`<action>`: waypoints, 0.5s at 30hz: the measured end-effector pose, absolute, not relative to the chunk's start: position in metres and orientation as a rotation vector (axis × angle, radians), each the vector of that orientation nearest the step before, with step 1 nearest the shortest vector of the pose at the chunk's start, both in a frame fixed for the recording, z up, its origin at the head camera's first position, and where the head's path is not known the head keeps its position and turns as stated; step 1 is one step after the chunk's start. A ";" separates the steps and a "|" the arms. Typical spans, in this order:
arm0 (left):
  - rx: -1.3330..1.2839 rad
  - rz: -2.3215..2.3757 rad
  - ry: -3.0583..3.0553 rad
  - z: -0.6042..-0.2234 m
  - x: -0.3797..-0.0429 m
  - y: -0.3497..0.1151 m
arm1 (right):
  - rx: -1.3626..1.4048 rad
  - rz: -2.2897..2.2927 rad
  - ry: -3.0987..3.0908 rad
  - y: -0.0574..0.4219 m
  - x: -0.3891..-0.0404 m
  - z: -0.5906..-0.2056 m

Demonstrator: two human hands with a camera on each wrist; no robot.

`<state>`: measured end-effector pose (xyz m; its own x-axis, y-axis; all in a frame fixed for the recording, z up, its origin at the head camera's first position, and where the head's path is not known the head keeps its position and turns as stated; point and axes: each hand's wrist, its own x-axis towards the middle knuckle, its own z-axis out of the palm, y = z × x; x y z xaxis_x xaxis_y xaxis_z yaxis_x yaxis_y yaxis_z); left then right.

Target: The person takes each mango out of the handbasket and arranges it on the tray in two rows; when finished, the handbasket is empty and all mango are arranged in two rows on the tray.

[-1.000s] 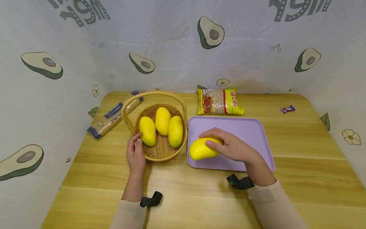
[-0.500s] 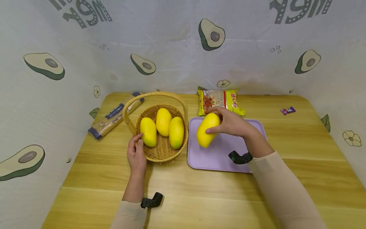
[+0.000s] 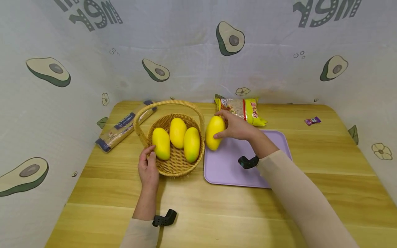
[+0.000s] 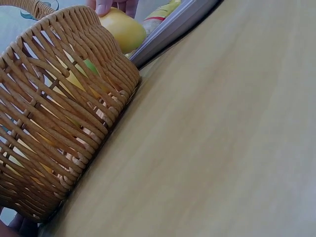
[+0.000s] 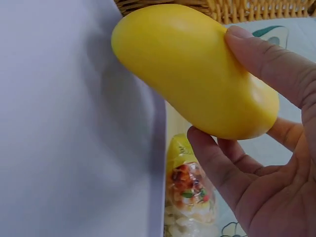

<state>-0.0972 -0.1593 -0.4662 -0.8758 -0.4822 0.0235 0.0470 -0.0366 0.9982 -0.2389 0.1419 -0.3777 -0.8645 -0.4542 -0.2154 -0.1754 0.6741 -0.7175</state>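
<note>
My right hand [image 3: 235, 127] grips a yellow mango [image 3: 214, 133] between thumb and fingers, raised over the left end of the lilac tray [image 3: 235, 172] and just right of the basket. The right wrist view shows the held mango [image 5: 192, 69] above the tray, thumb on one side and fingertips on the other. My left hand [image 3: 149, 170] holds the left rim of the wicker basket [image 3: 175, 172], which stands upright with its handle up. Three mangoes lie in it: a left one [image 3: 161, 144], a back one [image 3: 178, 133] and a right one [image 3: 191, 144]. The left wrist view shows mostly the basket's woven side [image 4: 64, 113].
Behind the tray lies a yellow food packet [image 3: 254, 112], partly hidden by my right hand. A long spaghetti packet [image 3: 121, 129] lies left of the basket. Far right on the wooden table [image 3: 198, 213] is a small purple wrapped sweet [image 3: 312, 121]. A printed cloth surrounds the table.
My right hand has lifted the mango off the tray area, turned it more upright and carried it left towards the basket. The left hand and basket stay in place.
</note>
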 end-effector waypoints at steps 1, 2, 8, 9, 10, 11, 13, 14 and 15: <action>0.459 -1.971 -1.879 -0.466 -0.097 -0.159 | -0.487 -1.015 2.512 0.142 -0.240 -0.380; 0.458 -1.970 -1.878 -0.466 -0.097 -0.159 | -0.479 -1.009 2.514 0.142 -0.241 -0.381; 0.457 -1.968 -1.881 -0.467 -0.097 -0.159 | -0.404 -1.003 2.492 0.140 -0.244 -0.389; 0.457 -1.968 -1.882 -0.467 -0.097 -0.159 | -0.392 -1.006 2.484 0.140 -0.244 -0.390; 0.455 -1.969 -1.882 -0.467 -0.097 -0.159 | -0.379 -1.006 2.477 0.140 -0.244 -0.391; 0.454 -1.970 -1.881 -0.467 -0.097 -0.159 | -0.370 -1.007 2.472 0.140 -0.244 -0.392; 0.451 -1.971 -1.882 -0.467 -0.097 -0.159 | -0.358 -1.005 2.470 0.140 -0.244 -0.393; 0.450 -1.971 -1.881 -0.467 -0.097 -0.159 | -0.355 -1.007 2.468 0.140 -0.244 -0.393; 0.450 -1.971 -1.880 -0.467 -0.097 -0.159 | -0.353 -1.011 2.467 0.140 -0.244 -0.394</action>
